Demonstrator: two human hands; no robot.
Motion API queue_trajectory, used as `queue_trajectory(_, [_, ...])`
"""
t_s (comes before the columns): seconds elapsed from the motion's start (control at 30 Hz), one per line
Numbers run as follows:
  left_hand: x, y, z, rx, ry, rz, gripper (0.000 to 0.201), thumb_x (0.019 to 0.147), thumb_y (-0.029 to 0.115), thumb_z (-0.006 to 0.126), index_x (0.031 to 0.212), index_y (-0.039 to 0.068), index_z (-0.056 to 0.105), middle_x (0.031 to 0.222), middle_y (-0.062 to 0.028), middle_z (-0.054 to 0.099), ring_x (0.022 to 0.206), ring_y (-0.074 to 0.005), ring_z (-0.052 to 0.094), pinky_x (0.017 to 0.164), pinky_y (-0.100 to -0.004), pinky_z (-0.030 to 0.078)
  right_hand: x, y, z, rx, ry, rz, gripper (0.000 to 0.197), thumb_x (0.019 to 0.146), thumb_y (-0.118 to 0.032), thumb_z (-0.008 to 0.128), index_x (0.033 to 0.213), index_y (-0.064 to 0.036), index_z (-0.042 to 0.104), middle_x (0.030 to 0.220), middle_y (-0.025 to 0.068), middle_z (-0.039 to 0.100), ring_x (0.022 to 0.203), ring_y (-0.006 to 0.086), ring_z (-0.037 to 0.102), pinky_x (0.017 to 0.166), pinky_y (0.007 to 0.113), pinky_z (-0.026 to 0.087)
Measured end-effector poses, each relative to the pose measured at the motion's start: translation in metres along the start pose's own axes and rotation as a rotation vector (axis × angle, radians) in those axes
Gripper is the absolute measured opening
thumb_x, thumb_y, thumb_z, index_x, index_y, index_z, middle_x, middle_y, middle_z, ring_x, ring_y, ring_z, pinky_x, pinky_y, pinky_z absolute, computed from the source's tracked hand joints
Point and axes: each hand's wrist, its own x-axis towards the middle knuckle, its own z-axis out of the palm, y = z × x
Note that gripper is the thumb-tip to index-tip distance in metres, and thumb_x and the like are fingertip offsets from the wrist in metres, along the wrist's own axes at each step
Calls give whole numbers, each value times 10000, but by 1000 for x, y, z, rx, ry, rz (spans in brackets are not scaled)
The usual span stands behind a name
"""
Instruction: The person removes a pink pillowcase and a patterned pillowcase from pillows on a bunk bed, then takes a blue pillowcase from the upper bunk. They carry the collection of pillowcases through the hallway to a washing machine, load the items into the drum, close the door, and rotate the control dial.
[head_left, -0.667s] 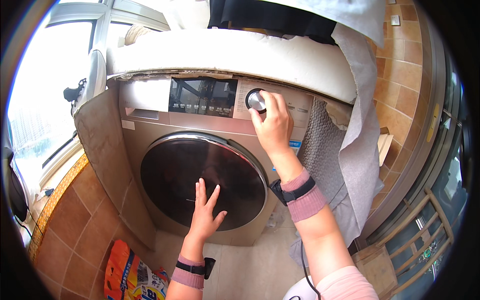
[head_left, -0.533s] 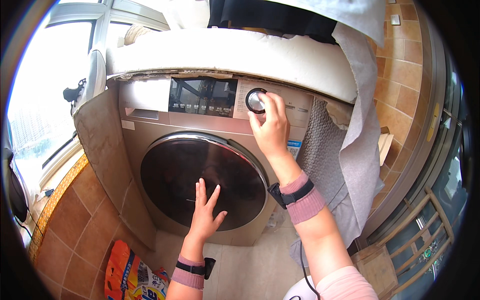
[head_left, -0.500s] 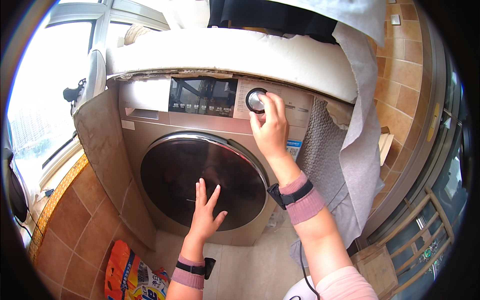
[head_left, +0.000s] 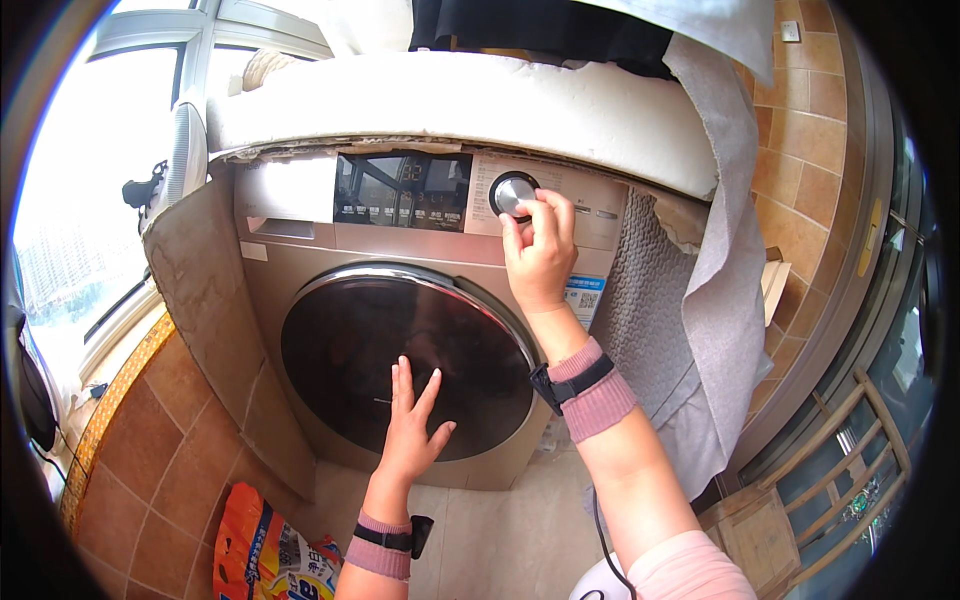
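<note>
A champagne-coloured front-loading washing machine [head_left: 262, 290] stands before me with its round dark glass door [head_left: 340, 350] closed. My right hand [head_left: 541, 245] reaches to the silver control knob [head_left: 510, 189] on the upper panel. Its thumb and fingertips are curled in and pinch the knob's lower right edge. My left hand [head_left: 412, 430] is spread over the lower part of the door, fingers apart and holding nothing. Whether its fingertips touch the glass I cannot tell. Faint lit figures show on the black display [head_left: 402, 190], left of the knob.
A thick white foam slab [head_left: 450, 100] lies above the machine. Grey cloth [head_left: 715, 250] hangs at its right side. An orange detergent bag [head_left: 245, 545] stands on the floor at lower left. A wooden chair [head_left: 760, 530] is at lower right, a bright window [head_left: 90, 190] at left.
The display has lit up with figures. My right hand has shifted slightly, its fingers now at the knob's lower right edge. My left hand has stayed in place.
</note>
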Motion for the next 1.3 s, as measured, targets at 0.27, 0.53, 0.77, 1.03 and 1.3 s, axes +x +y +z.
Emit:
queue_trajectory(0.27, [-1,-2,-1,7,1,7,763,725,83,731,1410,124,397,1547,-217,-5,1431,-391,36,1123,-433,216,-3,-2,-2,45,-29,21,211,744,-46,702,895,-66,557,1070,99,555,582,184,602,538,320,511])
queue_trajectory(0.53, [-2,-4,0,-2,1,3,750,722,82,733,1400,130,415,1550,-208,-3,1432,-385,41,1123,-431,216,-4,-1,-7,75,-23,-10,202,751,-6,660,919,-55,560,1120,133,566,575,175,597,535,312,506])
queue_trajectory(0.77, [-1,-3,-1,1,-9,12,734,719,84,739,1387,134,437,1550,-207,-4,1431,-386,43,1123,-430,215,-11,12,-47,-40,-77,136,209,759,-43,621,958,-25,558,1251,207,552,569,217,605,545,330,511])
queue_trajectory(1.03, [2,-7,-1,-7,-28,9,730,722,109,747,1385,135,442,1546,-221,-34,1431,-394,18,1121,-445,209,-4,-7,-53,-369,-251,15,228,755,-155,646,943,-63,555,1261,233,546,780,371,664,636,420,545])
queue_trajectory(1.3, [5,-7,2,-47,-90,6,671,733,123,749,1353,171,496,1529,-247,-117,1416,-439,-64,1119,-479,182,2,-12,-50,-537,-339,-20,236,764,-216,645,863,-20,556,1224,264,557,652,368,662,566,434,546])
